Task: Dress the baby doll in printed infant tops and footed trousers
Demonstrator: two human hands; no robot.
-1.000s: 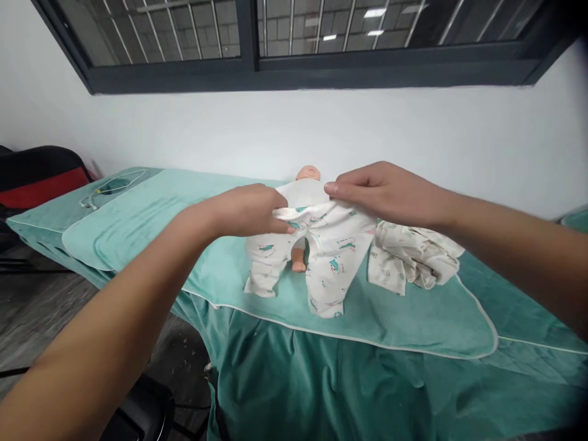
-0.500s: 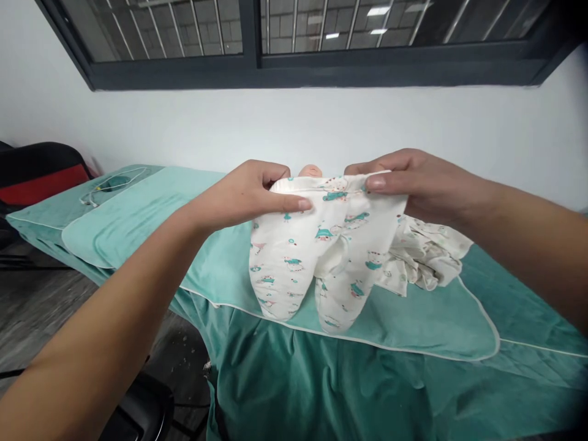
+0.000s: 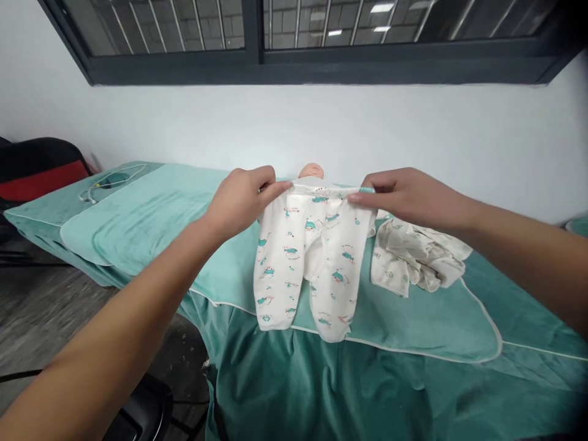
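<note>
Firstly, surface: long bed-like table draped in dark-teal velvety cloth (image 3: pixel 381 395), topped w/ pale-teal plush mat (image 3: pixel 138 217), rounded corners, white piped edge. Loose white thin cable (image 3: pixel 92 195) on far L end. Room: plain white wall (image 3: pixel 184 125) behind; dark-grey window frame (image 3: pixel 321 75) above, metal bars (image 3: pixel 200 26) past the glass; black-and-red chair (image 3: pixel 50 179) far L; grey floor (image 3: pixel 55 306) below.

Item: 1 pr. white soft-fabric baby trousers (image 3: pixel 280 263), printed all over w/ teal-and-pink figures; upright, waistband (image 3: pixel 316 191) up, both legs hanging. Loc.: before me, across mat's near edge. Pinkish doll (image 3: pixel 311 170) behind, only top of head clearly showing. Crumpled off-white printed cloth heap (image 3: pixel 418 254) on mat, just R.

Grip: my L hand (image 3: pixel 241 199) pinches waistband's L corner, thumb in front, fingers curled. My R hand (image 3: pixel 408 195) pinches R corner likewise, thumb & fingers pressed tog. Waistband near-straight betw. Can't tell if hems touch mat.
</note>
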